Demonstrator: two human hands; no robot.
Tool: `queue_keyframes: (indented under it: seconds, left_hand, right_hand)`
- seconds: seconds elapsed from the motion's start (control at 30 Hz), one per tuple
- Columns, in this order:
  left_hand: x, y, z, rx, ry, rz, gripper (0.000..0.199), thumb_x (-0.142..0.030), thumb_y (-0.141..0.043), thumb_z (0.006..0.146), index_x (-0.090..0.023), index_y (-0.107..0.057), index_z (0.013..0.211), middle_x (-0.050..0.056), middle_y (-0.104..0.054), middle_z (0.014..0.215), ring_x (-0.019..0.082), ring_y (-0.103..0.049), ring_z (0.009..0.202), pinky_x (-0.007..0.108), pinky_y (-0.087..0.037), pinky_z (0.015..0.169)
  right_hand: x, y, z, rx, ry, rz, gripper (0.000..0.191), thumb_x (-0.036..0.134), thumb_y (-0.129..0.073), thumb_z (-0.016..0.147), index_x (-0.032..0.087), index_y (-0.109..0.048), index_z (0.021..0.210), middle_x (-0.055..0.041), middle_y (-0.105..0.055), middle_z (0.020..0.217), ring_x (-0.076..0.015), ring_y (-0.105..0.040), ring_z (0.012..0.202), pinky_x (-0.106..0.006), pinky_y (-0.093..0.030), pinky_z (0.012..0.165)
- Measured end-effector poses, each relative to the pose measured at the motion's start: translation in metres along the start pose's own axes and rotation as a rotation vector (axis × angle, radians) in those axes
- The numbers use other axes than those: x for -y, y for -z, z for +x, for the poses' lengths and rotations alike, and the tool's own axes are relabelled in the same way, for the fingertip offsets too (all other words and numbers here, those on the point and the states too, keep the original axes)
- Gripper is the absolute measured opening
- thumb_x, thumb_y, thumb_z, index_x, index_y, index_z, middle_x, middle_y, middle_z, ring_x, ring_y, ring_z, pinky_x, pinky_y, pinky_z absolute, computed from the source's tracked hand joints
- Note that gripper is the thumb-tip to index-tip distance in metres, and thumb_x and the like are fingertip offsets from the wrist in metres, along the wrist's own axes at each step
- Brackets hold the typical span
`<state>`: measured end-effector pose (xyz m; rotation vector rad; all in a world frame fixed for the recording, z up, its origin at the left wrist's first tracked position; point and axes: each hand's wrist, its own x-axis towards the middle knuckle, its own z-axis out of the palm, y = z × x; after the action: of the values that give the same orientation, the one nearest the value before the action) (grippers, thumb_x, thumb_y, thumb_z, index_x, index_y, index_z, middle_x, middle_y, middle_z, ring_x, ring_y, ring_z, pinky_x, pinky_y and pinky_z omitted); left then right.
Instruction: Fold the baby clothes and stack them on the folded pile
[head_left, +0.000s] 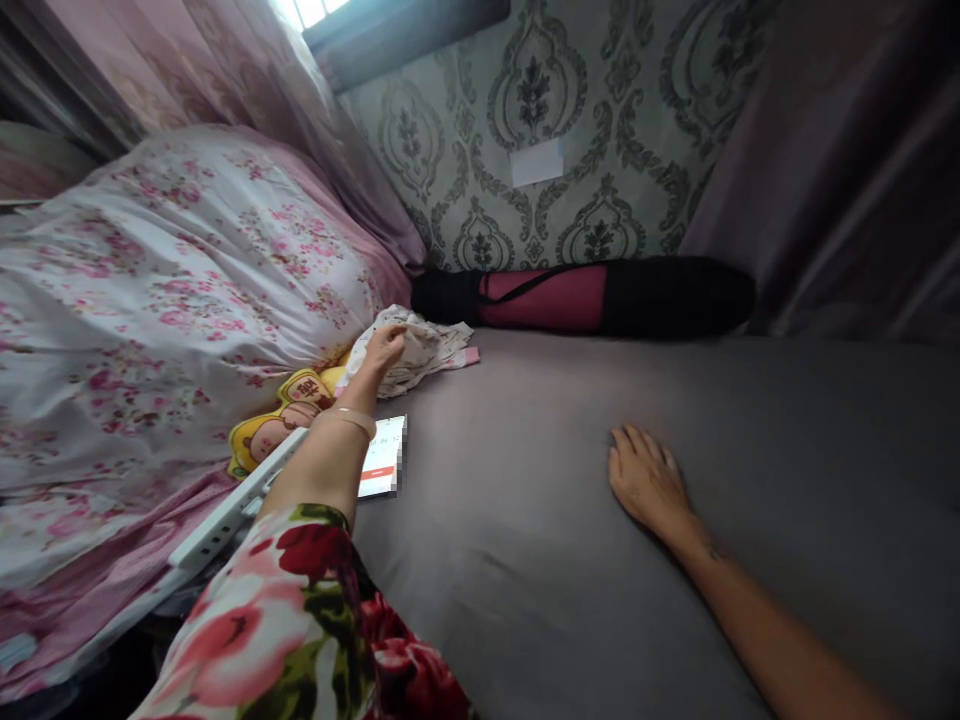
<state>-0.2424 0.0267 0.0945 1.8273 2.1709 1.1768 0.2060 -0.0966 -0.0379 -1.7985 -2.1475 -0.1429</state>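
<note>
My left hand [386, 348] reaches forward with its fingers closed on a crumpled white cloth [424, 355]. The cloth carries a small dark print and has a pink edge at its right corner; its exact kind cannot be made out. Flat on the grey sheet [510, 480] lies my right hand [649, 475], palm down, fingers stretched out and holding nothing. A phone [384, 460] with a lit white screen and a red bar rests beside my left forearm, which partly hides it.
A long black and pink bag [547, 298] lies along the patterned wall. To the left are floral bedding [187, 270], a yellow cartoon cushion [274, 430] and a white power strip [217, 525] near the bed's edge. Curtains [847, 170] hang at both sides.
</note>
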Motion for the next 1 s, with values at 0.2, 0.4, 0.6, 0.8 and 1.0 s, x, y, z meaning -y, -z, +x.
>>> queue_keyframes:
  seconds: [0.2,0.4,0.6,0.8,1.0]
  left_hand:
    - [-0.055,-0.011,-0.005,0.025,0.007,-0.537,0.042,-0.028,-0.06,0.068,-0.009,-0.071,0.105,0.002,-0.065,0.072,0.013,-0.053,0.063,0.025,-0.045,0.064]
    - [-0.112,-0.032,-0.024,0.189,0.013,-0.946,0.044,-0.032,-0.076,0.061,-0.012,-0.071,0.099,0.003,-0.068,0.078,0.012,-0.059,0.067,0.025,-0.047,0.066]
    - [-0.167,-0.054,-0.065,0.358,-0.017,-1.099,0.047,-0.034,-0.081,0.062,-0.013,-0.071,0.104,0.006,-0.071,0.085,0.014,-0.063,0.071,0.027,-0.05,0.068]
    - [-0.212,-0.072,-0.117,0.518,-0.038,-1.188,0.044,-0.029,-0.08,0.066,-0.015,-0.071,0.107,0.006,-0.073,0.09,0.013,-0.064,0.072,0.026,-0.051,0.07]
    - [-0.233,-0.094,-0.157,0.634,-0.061,-1.246,0.047,-0.027,-0.079,0.067,-0.017,-0.07,0.112,0.004,-0.072,0.092,0.013,-0.065,0.074,0.026,-0.051,0.071]
  right_hand:
    - [0.001,0.001,0.0,0.018,0.0,-0.01,0.049,0.024,-0.028,0.097,0.007,-0.055,0.134,-0.0194,-0.05,0.143,-0.0326,-0.044,0.133,-0.05,-0.032,0.108]
    - [0.0,0.002,-0.001,0.015,0.006,0.01,0.047,0.024,-0.031,0.097,0.007,-0.055,0.134,-0.0187,-0.05,0.143,-0.0327,-0.042,0.134,-0.049,-0.032,0.109]
    - [-0.003,0.004,-0.001,-0.006,-0.001,0.127,0.044,0.024,-0.036,0.096,0.007,-0.056,0.131,-0.0193,-0.053,0.141,-0.0326,-0.045,0.133,-0.05,-0.033,0.11]
    - [-0.009,0.014,0.008,-0.219,-0.027,0.503,0.046,0.034,-0.039,0.096,0.01,-0.052,0.132,-0.0191,-0.06,0.13,-0.0277,-0.055,0.124,-0.043,-0.043,0.105]
    - [-0.009,0.03,0.016,-0.425,0.038,0.713,0.046,0.037,-0.051,0.09,0.017,-0.052,0.132,-0.0163,-0.06,0.13,-0.0264,-0.055,0.124,-0.044,-0.043,0.105]
